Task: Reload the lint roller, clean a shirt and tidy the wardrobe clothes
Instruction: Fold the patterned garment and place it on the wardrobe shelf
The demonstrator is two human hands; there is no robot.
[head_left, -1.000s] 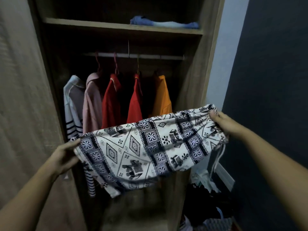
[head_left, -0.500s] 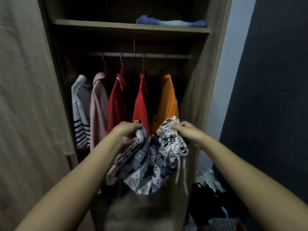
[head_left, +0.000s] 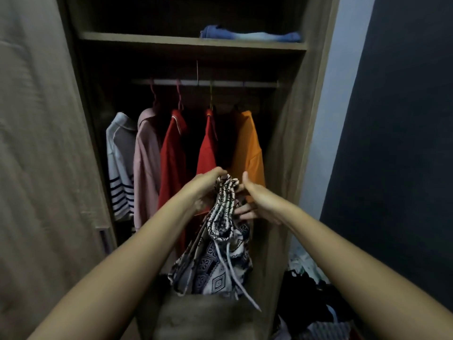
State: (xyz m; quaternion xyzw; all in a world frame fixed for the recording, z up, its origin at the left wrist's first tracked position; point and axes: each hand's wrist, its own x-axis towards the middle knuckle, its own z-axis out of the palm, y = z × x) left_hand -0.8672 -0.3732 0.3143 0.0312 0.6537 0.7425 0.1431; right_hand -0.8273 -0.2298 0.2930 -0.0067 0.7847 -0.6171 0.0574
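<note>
A white garment with a dark blue pattern (head_left: pixel 215 263) hangs folded in half in front of the open wardrobe, its drawstrings dangling. My left hand (head_left: pixel 206 187) grips the bunched waistband at the top. My right hand (head_left: pixel 255 204) lies against the waistband's right side, thumb up and fingers straight along the cloth. Behind, several shirts hang from the rail (head_left: pixel 206 82): a white striped one (head_left: pixel 120 168), a pink one (head_left: pixel 145 165), two red ones (head_left: pixel 171 163) and an orange one (head_left: pixel 248 146).
Folded blue jeans (head_left: pixel 250 35) lie on the upper shelf (head_left: pixel 147 41). The wardrobe door (head_left: pixel 41 155) stands open at the left. A heap of loose clothes (head_left: pixel 311 298) lies on the floor at the lower right, beside a dark wall (head_left: pixel 397 143).
The garment was stretched wide between both hands. The hands came together, folding it in half, and now the left hand holds both waistband ends while the right hand has loosened its grip.
</note>
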